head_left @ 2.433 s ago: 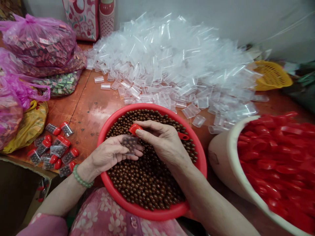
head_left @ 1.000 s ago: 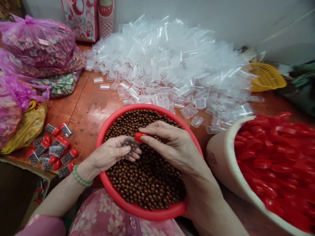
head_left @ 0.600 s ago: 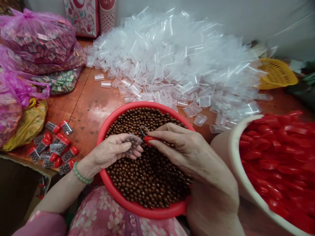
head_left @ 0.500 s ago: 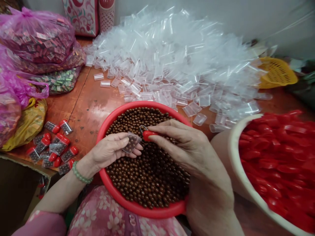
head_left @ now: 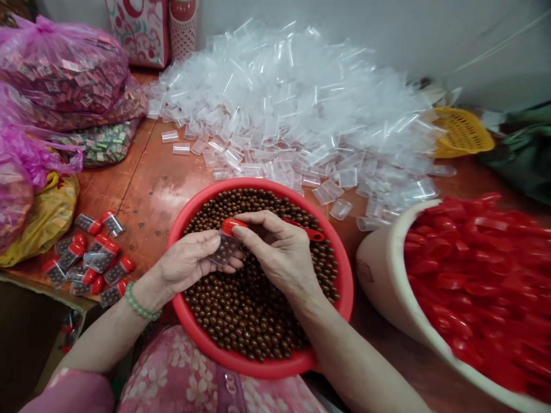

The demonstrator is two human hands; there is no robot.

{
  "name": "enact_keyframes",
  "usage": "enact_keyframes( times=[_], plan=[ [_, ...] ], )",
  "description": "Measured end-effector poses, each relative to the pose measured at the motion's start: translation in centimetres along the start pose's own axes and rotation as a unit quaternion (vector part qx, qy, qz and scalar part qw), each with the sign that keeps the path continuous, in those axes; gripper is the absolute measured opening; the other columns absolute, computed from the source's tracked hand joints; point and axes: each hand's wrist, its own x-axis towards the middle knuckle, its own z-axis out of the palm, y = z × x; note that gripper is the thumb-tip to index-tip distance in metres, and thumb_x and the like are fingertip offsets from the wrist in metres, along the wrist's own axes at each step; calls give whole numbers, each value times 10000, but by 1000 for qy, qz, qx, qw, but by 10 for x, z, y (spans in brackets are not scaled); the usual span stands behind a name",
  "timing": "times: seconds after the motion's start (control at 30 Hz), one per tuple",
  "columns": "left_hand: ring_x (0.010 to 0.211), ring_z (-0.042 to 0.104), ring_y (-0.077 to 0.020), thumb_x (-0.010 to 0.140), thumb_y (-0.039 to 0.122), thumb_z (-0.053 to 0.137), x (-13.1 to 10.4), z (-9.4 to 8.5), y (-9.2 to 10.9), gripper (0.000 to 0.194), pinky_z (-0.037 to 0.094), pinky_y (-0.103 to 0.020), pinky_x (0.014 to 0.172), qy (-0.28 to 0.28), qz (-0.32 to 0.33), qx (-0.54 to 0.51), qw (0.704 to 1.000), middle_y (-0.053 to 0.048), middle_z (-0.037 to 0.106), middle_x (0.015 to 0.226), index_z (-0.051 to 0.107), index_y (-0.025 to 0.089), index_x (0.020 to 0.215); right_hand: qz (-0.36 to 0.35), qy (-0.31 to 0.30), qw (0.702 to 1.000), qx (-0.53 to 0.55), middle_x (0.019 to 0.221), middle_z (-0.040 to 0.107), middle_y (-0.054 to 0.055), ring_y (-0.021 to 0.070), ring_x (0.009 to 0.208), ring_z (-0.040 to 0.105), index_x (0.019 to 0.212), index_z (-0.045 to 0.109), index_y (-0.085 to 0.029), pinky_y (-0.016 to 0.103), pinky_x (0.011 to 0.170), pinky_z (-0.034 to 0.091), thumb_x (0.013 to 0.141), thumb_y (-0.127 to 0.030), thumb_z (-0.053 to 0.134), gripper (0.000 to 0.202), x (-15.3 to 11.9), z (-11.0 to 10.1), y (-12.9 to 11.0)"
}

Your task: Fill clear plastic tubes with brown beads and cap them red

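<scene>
My left hand (head_left: 194,256) grips a small clear plastic case (head_left: 224,250) filled with brown balls, tilted above a red basin (head_left: 349,275). At the top of the case sits a red cap (head_left: 233,225), pinched by my right hand (head_left: 275,246) between thumb and fingers. Whether the cap is pressed fully on, I cannot tell. Glossy brown balls (head_left: 241,327) fill the basin below both hands. Behind my right hand, a red plastic handle (head_left: 315,234) of some tool shows over the balls; the rest of it is hidden.
Capped cases (head_left: 101,252) lie in a cluster on the wooden table (head_left: 142,189) at left. Clear empty cases (head_left: 293,103) are heaped at the back. A cream bucket (head_left: 383,252) of red caps (head_left: 477,275) stands right. Pink bags (head_left: 81,74) and a yellow basket (head_left: 462,132) flank the heap.
My right hand has moved left and brought the red cap onto the top of the case. The red handle behind it has come into view. My left hand has barely moved.
</scene>
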Motion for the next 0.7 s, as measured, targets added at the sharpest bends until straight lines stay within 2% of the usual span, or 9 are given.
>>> enact_keyframes(
  times=[0.2, 0.3, 0.43, 0.5, 0.6, 0.63, 0.7],
  plan=[
    [756, 692, -158, 784, 330, 747, 0, 1, 0, 354, 537, -264, 733, 17, 18, -14, 1000, -97, 728, 864, 678, 82, 1028, -7, 10, 1000, -16, 868, 698, 18, 151, 796, 649, 913, 704, -198, 307, 760, 529, 822, -308, 697, 143, 1, 5, 0],
    [713, 684, -159, 849, 324, 672, 1, 1, -1, 269, 536, -273, 683, 35, 28, -17, 999, -96, 720, 830, 680, 82, 965, 20, -9, 1000, 13, 814, 697, 11, 145, 725, 640, 865, 682, -196, 292, 685, 536, 802, -352, 710, 170, 3, 7, 3],
    [663, 672, -154, 874, 356, 631, 1, 1, -2, 275, 526, -258, 622, 49, 29, -25, 998, -88, 710, 774, 684, 89, 912, 26, -11, 1000, 5, 758, 684, 8, 138, 630, 614, 830, 650, -195, 281, 595, 528, 811, -386, 691, 196, 3, 9, 8],
    [647, 660, -142, 822, 367, 698, 1, 1, -3, 288, 532, -251, 629, 46, 29, -22, 998, -71, 701, 752, 693, 91, 904, -13, -15, 999, -41, 796, 683, 20, 149, 683, 628, 851, 645, -196, 297, 648, 536, 851, -359, 650, 163, 2, 9, 8],
    [649, 639, -124, 744, 352, 777, 1, 1, -3, 304, 527, -226, 622, 36, 35, -14, 999, -56, 684, 742, 703, 82, 865, -112, -45, 985, -121, 859, 669, 34, 169, 780, 638, 918, 617, -200, 320, 732, 535, 886, -320, 612, 124, 2, 3, 7],
    [654, 635, -122, 738, 350, 782, 1, 1, -2, 305, 525, -221, 621, 36, 39, -17, 998, -56, 681, 741, 704, 79, 853, -144, -63, 977, -143, 879, 662, 40, 180, 803, 639, 956, 601, -200, 329, 744, 536, 875, -334, 630, 159, 1, 1, 7],
    [670, 636, -125, 738, 345, 781, 1, 1, -2, 299, 527, -221, 636, 41, 43, -24, 998, -66, 687, 751, 703, 75, 841, -195, -101, 959, -179, 949, 648, 65, 212, 856, 642, 1065, 556, -193, 357, 764, 542, 818, -399, 698, 352, 1, -4, 7]
  ],
)
